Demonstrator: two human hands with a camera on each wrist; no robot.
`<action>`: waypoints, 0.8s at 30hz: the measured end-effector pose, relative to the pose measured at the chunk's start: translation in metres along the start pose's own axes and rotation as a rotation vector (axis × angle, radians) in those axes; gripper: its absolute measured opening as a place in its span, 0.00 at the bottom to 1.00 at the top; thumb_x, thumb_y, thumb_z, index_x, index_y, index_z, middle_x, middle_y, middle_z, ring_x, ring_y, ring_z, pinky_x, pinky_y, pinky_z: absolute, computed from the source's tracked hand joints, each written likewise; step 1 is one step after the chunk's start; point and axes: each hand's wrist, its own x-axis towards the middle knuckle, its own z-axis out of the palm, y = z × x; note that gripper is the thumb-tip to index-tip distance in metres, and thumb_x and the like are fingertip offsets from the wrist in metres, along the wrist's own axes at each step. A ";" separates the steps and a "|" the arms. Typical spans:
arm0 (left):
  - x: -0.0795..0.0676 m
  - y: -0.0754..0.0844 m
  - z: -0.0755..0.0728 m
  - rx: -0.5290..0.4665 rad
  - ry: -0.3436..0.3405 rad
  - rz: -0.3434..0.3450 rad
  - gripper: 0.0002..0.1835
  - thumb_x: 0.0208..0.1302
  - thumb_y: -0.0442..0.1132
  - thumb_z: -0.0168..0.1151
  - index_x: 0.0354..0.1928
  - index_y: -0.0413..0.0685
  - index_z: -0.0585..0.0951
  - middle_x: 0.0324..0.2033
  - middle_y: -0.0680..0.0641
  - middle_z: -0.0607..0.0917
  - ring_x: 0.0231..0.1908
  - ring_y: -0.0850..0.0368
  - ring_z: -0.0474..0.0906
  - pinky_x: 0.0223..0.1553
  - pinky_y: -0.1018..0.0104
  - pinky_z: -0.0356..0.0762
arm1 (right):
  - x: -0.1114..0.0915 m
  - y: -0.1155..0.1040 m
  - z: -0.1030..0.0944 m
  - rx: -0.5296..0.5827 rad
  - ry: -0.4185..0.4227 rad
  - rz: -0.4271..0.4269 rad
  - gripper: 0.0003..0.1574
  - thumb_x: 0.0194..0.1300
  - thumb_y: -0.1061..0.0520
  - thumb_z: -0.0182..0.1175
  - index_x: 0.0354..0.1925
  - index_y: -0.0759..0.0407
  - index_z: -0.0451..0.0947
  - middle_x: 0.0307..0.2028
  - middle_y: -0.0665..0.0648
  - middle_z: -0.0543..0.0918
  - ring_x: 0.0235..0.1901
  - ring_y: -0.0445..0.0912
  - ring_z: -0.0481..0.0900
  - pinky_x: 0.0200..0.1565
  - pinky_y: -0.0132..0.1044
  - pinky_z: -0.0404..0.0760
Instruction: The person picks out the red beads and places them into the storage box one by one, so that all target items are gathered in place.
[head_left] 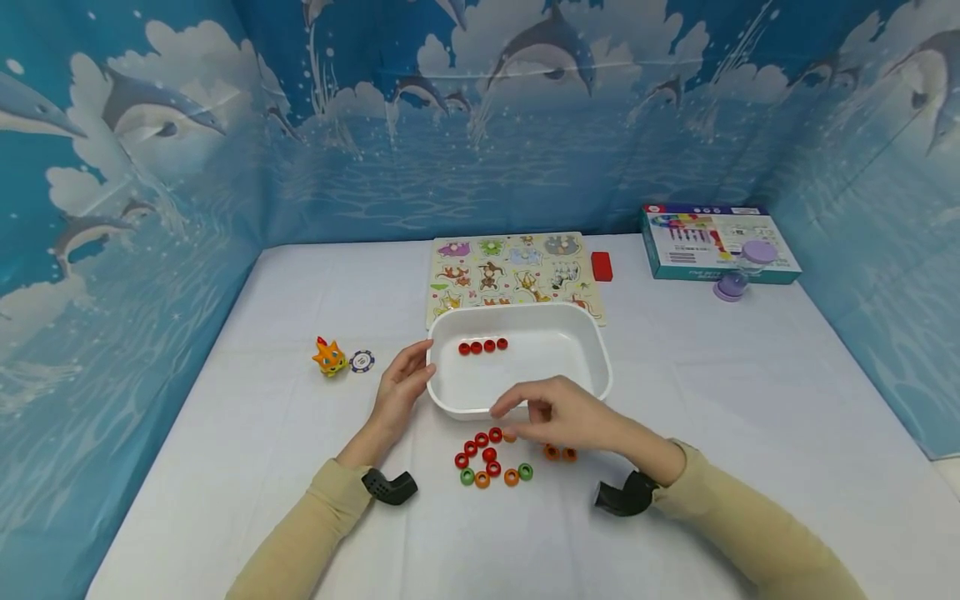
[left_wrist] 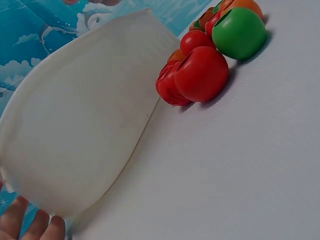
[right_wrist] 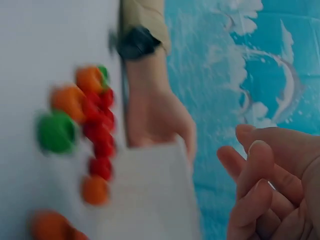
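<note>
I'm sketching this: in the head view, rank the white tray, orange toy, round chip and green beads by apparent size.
1. White tray
2. Orange toy
3. Round chip
4. Left green bead and right green bead: look too alike to rank

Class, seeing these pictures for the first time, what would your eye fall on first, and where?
Probably the vivid red, green and orange beads, loose on the white table just in front of a white tray, with four more red ones lined up inside. Then perhaps the blue dolphin cloth hanging behind the table.
</note>
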 end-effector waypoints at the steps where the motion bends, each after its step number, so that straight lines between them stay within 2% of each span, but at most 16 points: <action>1: 0.000 0.000 0.000 0.001 -0.001 -0.001 0.23 0.59 0.38 0.56 0.58 0.49 0.69 0.61 0.50 0.64 0.61 0.58 0.59 0.55 0.67 0.66 | -0.003 0.001 0.007 0.007 -0.002 -0.011 0.15 0.55 0.52 0.63 0.43 0.48 0.78 0.16 0.43 0.73 0.12 0.36 0.65 0.14 0.28 0.68; 6: 0.001 0.000 -0.001 0.000 -0.007 -0.003 0.22 0.60 0.38 0.56 0.58 0.48 0.69 0.61 0.50 0.64 0.61 0.58 0.58 0.55 0.67 0.66 | -0.011 0.011 0.035 0.026 -0.014 -0.019 0.14 0.56 0.55 0.62 0.44 0.50 0.78 0.14 0.44 0.70 0.13 0.34 0.64 0.14 0.26 0.66; 10: 0.001 -0.001 -0.001 0.007 -0.007 0.001 0.22 0.60 0.37 0.56 0.57 0.49 0.69 0.61 0.50 0.65 0.60 0.57 0.59 0.54 0.66 0.67 | -0.012 0.019 0.048 -0.034 -0.027 -0.012 0.13 0.58 0.53 0.60 0.44 0.48 0.77 0.16 0.43 0.71 0.13 0.33 0.65 0.16 0.25 0.68; 17: 0.001 -0.002 0.001 0.019 0.007 0.000 0.22 0.59 0.38 0.56 0.57 0.51 0.69 0.61 0.51 0.65 0.61 0.57 0.59 0.54 0.67 0.67 | -0.010 0.031 0.057 -0.149 -0.021 -0.013 0.13 0.59 0.54 0.59 0.44 0.44 0.77 0.19 0.38 0.72 0.14 0.32 0.65 0.16 0.25 0.68; 24: 0.000 -0.002 0.000 0.002 0.003 0.014 0.22 0.59 0.38 0.56 0.57 0.49 0.69 0.60 0.50 0.66 0.60 0.58 0.60 0.54 0.66 0.67 | -0.009 0.035 0.059 -0.185 0.029 -0.028 0.13 0.56 0.58 0.60 0.42 0.46 0.78 0.19 0.38 0.71 0.15 0.31 0.64 0.17 0.23 0.67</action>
